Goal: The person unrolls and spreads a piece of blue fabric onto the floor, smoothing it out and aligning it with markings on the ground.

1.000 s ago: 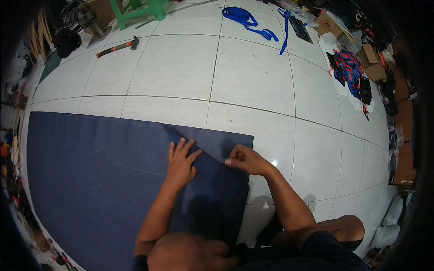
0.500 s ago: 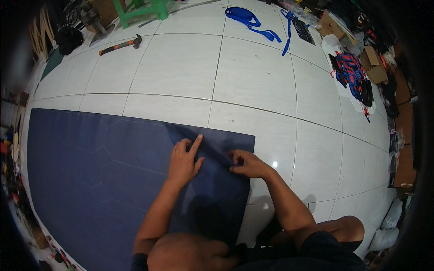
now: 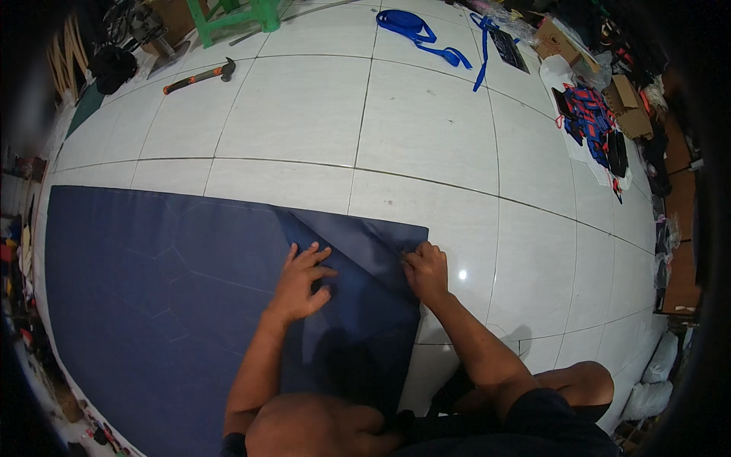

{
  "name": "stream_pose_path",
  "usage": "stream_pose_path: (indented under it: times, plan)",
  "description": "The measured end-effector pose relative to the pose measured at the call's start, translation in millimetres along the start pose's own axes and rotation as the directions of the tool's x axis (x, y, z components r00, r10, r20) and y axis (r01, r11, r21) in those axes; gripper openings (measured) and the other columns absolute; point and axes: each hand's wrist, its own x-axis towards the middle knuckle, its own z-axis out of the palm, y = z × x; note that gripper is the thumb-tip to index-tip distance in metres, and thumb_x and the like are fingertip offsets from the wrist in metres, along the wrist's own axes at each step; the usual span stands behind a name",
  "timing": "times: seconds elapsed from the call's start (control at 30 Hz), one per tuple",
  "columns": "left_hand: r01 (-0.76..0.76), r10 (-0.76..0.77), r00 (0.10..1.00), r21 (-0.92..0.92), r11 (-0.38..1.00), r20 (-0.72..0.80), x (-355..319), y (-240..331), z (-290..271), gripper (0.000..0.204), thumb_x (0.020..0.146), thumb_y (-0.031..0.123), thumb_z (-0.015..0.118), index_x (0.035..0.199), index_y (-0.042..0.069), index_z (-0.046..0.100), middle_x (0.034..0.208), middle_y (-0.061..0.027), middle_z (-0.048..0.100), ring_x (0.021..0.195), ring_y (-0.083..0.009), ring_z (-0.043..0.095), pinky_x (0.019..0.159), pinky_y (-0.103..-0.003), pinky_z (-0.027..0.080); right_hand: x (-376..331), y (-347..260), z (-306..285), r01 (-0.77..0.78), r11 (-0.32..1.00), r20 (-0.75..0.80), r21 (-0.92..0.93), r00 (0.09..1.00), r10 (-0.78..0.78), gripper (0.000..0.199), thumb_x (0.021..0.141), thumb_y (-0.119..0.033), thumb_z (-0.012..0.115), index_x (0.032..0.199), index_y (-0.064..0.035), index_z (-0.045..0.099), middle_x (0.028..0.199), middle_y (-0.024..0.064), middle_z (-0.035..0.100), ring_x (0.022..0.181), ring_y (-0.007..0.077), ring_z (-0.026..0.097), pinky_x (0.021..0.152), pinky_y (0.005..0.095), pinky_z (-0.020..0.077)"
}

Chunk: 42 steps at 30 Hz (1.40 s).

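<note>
A large navy sheet of fabric (image 3: 106, 251) lies flat on the tiled floor, with thin pale lines drawn on it. Near its far right corner the layer is lifted into a slanting fold. My left hand (image 3: 303, 286) rests over the cloth just left of that fold, its fingers spread and holding nothing. At the right edge, my right hand (image 3: 428, 273) pinches the fabric close to the corner, fingertips closed on it. Part of the pinched edge is hidden behind those fingers.
A hammer (image 3: 199, 76) lies beyond the sheet at the far left, near a green plastic stool (image 3: 232, 19). Blue webbing strap (image 3: 407, 25) is coiled at the back. Farther right sit a red-and-blue strap bundle (image 3: 590, 118) and cardboard boxes (image 3: 630, 107).
My right hand has moved right and slightly away from me, to the fabric's right edge. My left hand has drawn back a little, its fingers spreading. The fold looks wider.
</note>
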Motion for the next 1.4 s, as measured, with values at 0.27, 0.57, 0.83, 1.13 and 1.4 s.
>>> stream_pose_path:
  times: [0.27, 0.57, 0.83, 1.13, 1.4]
  plan:
    - [0.231, -0.191, 0.954, 0.158, 0.960, -0.230, 25, 28, 13, 0.067, 0.070, 0.005, 0.074, 0.135, 0.014, 0.061, 0.143, -0.0167, 0.054, 0.141, -0.0353, 0.042, 0.120, -0.057, 0.025, 36, -39, -48, -0.383, 0.708, 0.704, 0.593, 0.674, -0.225, 0.034, 0.085, -0.022, 0.078, 0.110, -0.0046, 0.063, 0.103, 0.0124, 0.064, 0.108, 0.0257, 0.061, 0.092, 0.0395, 0.0488]
    - [0.025, -0.026, 0.999, -0.049, 0.999, -0.023, 6, 7, 9, 0.054, 0.067, 0.007, 0.063, 0.120, 0.009, 0.070, 0.141, -0.0149, 0.058, 0.142, -0.0363, 0.042, 0.123, -0.056, 0.021, 6, 7, -8, -0.040, 0.998, -0.071, -0.048, 0.997, 0.036, 0.041, 0.082, -0.028, 0.080, 0.112, -0.0038, 0.065, 0.089, 0.0127, 0.058, 0.082, 0.0305, 0.058, 0.074, 0.0432, 0.0484]
    - [0.218, -0.237, 0.960, -0.134, 0.967, -0.151, 30, 22, 14, 0.051, 0.073, 0.013, 0.073, 0.124, 0.010, 0.068, 0.128, -0.0151, 0.062, 0.127, -0.0359, 0.053, 0.117, -0.054, 0.032, 17, -10, -16, -0.061, 0.851, 0.285, 0.521, 0.953, -0.106, 0.031, 0.081, -0.027, 0.082, 0.091, -0.0042, 0.064, 0.094, 0.0134, 0.061, 0.087, 0.0301, 0.060, 0.074, 0.0407, 0.0479]
    - [0.044, -0.037, 0.998, 0.165, 0.985, -0.049, 15, 19, 14, 0.058, 0.065, 0.012, 0.074, 0.123, 0.010, 0.070, 0.145, -0.0159, 0.052, 0.140, -0.0393, 0.042, 0.121, -0.055, 0.025, 23, -7, -26, -0.220, 0.932, 0.186, 0.289, 0.968, 0.171, 0.041, 0.092, -0.038, 0.071, 0.112, -0.0022, 0.067, 0.092, 0.0123, 0.062, 0.085, 0.0313, 0.061, 0.075, 0.0420, 0.0486]
    - [0.149, -0.152, 0.988, -0.079, 0.986, -0.036, 10, 11, 7, 0.045, 0.081, 0.019, 0.073, 0.125, 0.009, 0.068, 0.145, -0.0186, 0.052, 0.139, -0.0391, 0.044, 0.119, -0.054, 0.028, 2, 8, 10, -0.011, 0.988, -0.076, 0.154, 0.997, 0.023, 0.029, 0.081, -0.019, 0.079, 0.103, -0.0062, 0.065, 0.096, 0.0127, 0.057, 0.091, 0.0301, 0.057, 0.076, 0.0432, 0.0469]
